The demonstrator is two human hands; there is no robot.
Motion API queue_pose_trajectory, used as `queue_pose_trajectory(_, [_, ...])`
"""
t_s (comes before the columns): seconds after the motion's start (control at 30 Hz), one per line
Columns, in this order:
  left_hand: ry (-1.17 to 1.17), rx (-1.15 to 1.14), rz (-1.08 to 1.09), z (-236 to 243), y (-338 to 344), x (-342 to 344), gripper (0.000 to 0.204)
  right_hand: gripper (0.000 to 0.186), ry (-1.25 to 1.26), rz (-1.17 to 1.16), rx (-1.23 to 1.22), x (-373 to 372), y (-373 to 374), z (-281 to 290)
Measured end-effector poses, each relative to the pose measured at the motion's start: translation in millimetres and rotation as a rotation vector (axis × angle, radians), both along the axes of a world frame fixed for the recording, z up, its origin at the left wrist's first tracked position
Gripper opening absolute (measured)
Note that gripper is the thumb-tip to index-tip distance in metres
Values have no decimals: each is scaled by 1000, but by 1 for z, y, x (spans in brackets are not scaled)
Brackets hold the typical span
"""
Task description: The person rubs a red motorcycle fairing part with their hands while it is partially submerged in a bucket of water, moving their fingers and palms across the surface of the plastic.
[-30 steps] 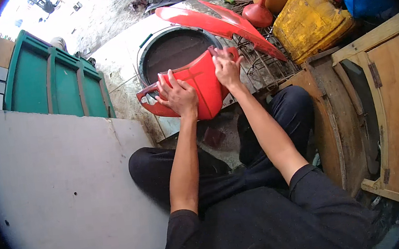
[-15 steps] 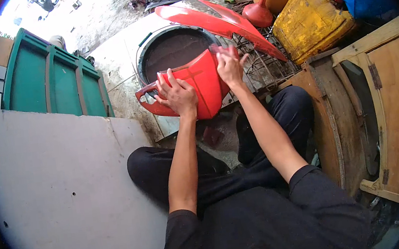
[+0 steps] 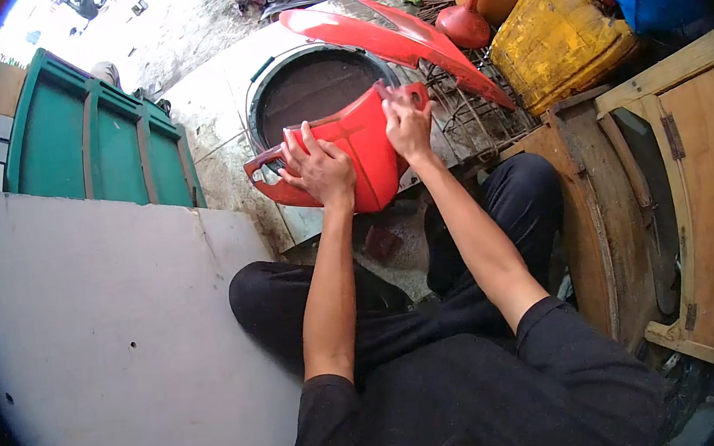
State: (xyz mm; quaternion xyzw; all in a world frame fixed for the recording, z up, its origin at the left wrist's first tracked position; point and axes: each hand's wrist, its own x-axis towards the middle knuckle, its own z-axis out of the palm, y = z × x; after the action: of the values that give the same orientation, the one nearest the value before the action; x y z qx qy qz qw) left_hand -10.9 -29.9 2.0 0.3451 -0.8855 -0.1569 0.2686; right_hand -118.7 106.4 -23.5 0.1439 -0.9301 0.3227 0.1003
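A curved red plastic body panel (image 3: 365, 148) with brownish wet streaks is tilted over the near rim of a round dark tub (image 3: 254, 116) of murky brown liquid. My left hand (image 3: 322, 167) holds the panel near its left end, fingers spread over its face and upper edge. At the panel's upper right end, my right hand (image 3: 409, 127) is bent with its fingers pressed on the edge. Something dull reddish seems to be under those fingers, but it is blurred and partly hidden.
Other red panels (image 3: 408, 43) lie behind the tub, over a wire rack (image 3: 473, 128). A red funnel (image 3: 464, 24) and yellow jerrycan (image 3: 562, 36) stand farther right. A white board (image 3: 108, 336) and green frame (image 3: 118, 139) flank my left; a wooden cabinet door (image 3: 710, 186) my right.
My right hand has shifted slightly left and down along the panel's right end, its fingers more gathered. The left hand keeps its hold; the panel has barely moved.
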Motion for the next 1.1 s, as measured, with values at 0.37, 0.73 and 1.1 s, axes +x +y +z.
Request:
queue_pose_trajectory(0.37, [15, -22, -4, -2, 0, -1, 46, 34, 39, -132, -100, -3, 1, 4])
queue_pose_trajectory(0.73, [4, -24, 8, -1, -1, -1, 47, 40, -43, -54, 33, -7, 11, 1])
queue_pose_trajectory(1.1, [-7, -37, 13, -1, -2, 0, 46, 41, 48, -19, -71, 2, -1, 0])
